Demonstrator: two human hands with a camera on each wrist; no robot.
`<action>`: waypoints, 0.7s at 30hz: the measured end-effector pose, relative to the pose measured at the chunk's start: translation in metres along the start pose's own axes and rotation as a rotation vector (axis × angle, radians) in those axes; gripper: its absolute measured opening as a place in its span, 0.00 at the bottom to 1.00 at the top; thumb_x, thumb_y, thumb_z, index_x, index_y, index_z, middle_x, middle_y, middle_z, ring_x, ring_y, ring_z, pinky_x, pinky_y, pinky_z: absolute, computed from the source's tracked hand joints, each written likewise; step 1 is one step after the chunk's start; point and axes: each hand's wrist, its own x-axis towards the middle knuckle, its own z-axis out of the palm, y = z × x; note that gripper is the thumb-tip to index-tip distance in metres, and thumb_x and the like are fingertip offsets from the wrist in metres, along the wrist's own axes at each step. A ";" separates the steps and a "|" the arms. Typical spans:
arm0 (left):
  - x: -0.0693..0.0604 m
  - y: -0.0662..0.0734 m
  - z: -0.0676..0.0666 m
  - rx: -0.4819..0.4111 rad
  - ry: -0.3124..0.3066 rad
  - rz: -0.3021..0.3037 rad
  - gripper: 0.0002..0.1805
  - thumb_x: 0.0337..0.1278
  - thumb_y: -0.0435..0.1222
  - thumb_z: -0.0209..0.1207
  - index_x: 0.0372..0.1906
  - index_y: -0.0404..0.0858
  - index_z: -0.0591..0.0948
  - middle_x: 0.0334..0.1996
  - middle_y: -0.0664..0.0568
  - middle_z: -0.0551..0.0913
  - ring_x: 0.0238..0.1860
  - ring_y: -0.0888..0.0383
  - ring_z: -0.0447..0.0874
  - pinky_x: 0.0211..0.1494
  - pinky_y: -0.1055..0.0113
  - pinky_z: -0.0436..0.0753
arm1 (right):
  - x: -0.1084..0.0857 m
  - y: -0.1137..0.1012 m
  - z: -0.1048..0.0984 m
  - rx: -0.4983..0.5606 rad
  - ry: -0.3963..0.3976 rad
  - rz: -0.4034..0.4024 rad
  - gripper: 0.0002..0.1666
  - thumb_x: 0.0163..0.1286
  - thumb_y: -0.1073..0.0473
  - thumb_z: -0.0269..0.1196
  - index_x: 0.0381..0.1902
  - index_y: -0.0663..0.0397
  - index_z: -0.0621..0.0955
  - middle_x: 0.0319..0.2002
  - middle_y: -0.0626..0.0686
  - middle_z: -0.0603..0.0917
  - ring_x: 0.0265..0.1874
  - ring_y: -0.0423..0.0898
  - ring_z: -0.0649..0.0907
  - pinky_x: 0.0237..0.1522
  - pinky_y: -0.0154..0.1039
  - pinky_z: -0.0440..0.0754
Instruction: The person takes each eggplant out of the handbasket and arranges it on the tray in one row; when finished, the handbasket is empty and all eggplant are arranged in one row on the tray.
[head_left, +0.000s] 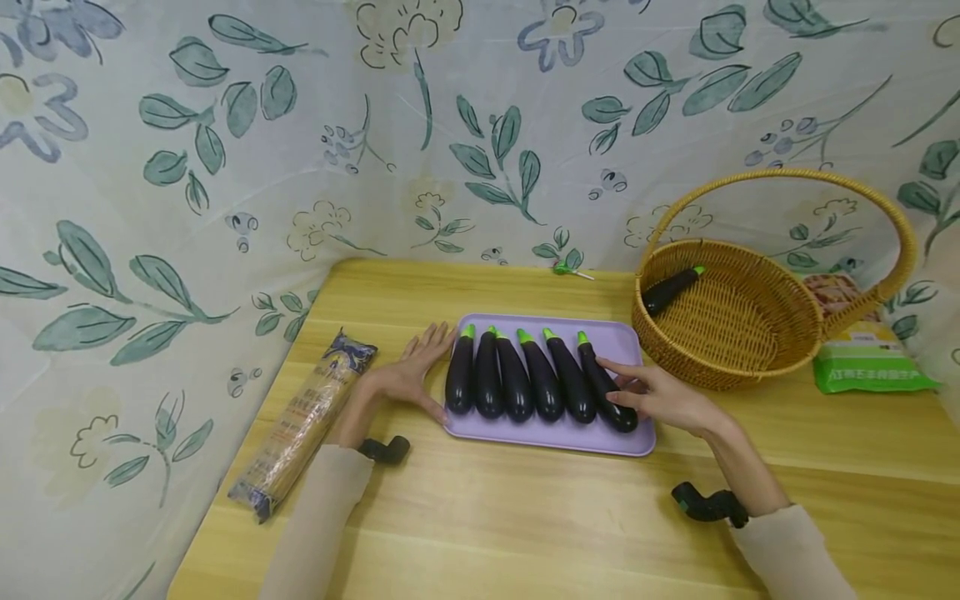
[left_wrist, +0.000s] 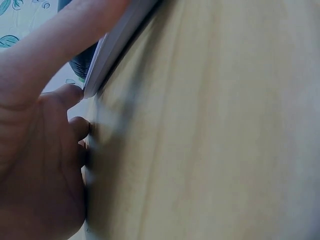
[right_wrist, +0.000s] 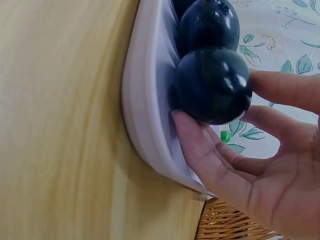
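Observation:
Several dark eggplants [head_left: 517, 379] with green stems lie side by side in a lilac tray [head_left: 525, 435]. My right hand [head_left: 660, 396] holds the rightmost eggplant [head_left: 597, 375] by its right side. In the right wrist view, fingers and thumb sit around the rounded end of this eggplant [right_wrist: 212, 85], which leans against its neighbour. My left hand [head_left: 408, 375] is spread at the tray's left edge, fingers straight, its thumb at the lower left corner. The left wrist view shows that hand [left_wrist: 42, 165] low on the tabletop, with fingertips against the tray rim [left_wrist: 95, 75].
A wicker basket [head_left: 735, 379] with a tall handle stands right of the tray, one eggplant [head_left: 671, 292] inside. Behind it lies a green package [head_left: 870, 367]. A long noodle packet [head_left: 300, 425] lies at the left. A green lollipop [head_left: 562, 268] lies near the back edge.

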 end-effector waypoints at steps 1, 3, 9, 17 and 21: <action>0.000 0.000 0.000 -0.002 0.001 -0.001 0.85 0.31 0.56 0.83 0.84 0.47 0.31 0.83 0.41 0.21 0.83 0.43 0.13 0.84 0.41 0.23 | 0.000 0.000 0.000 0.003 -0.002 -0.003 0.40 0.77 0.55 0.62 0.81 0.59 0.61 0.56 0.67 0.79 0.45 0.49 0.81 0.36 0.39 0.87; 0.000 0.001 0.000 -0.008 0.004 -0.002 0.85 0.31 0.56 0.83 0.84 0.47 0.31 0.83 0.41 0.21 0.83 0.43 0.13 0.84 0.41 0.23 | 0.000 0.000 0.000 0.006 -0.005 -0.009 0.40 0.77 0.56 0.62 0.81 0.59 0.61 0.56 0.67 0.80 0.44 0.48 0.81 0.35 0.39 0.87; -0.001 0.002 0.000 -0.011 0.001 -0.008 0.85 0.30 0.57 0.83 0.84 0.46 0.31 0.83 0.41 0.20 0.83 0.43 0.13 0.84 0.41 0.22 | 0.000 -0.001 -0.001 -0.002 -0.012 -0.013 0.40 0.78 0.55 0.61 0.81 0.60 0.61 0.56 0.68 0.80 0.43 0.48 0.81 0.34 0.38 0.86; -0.002 0.002 -0.001 -0.020 -0.001 -0.010 0.85 0.31 0.56 0.84 0.84 0.46 0.31 0.82 0.40 0.20 0.83 0.42 0.13 0.84 0.40 0.22 | -0.003 -0.004 -0.002 -0.072 0.032 -0.001 0.39 0.78 0.55 0.61 0.80 0.60 0.63 0.53 0.65 0.81 0.44 0.50 0.81 0.34 0.37 0.84; -0.002 0.002 -0.002 -0.021 -0.005 -0.014 0.85 0.31 0.56 0.83 0.84 0.47 0.31 0.82 0.41 0.20 0.83 0.42 0.13 0.84 0.41 0.22 | -0.004 -0.005 -0.003 -0.133 0.060 -0.007 0.38 0.77 0.54 0.62 0.79 0.62 0.64 0.47 0.61 0.83 0.41 0.48 0.79 0.33 0.35 0.79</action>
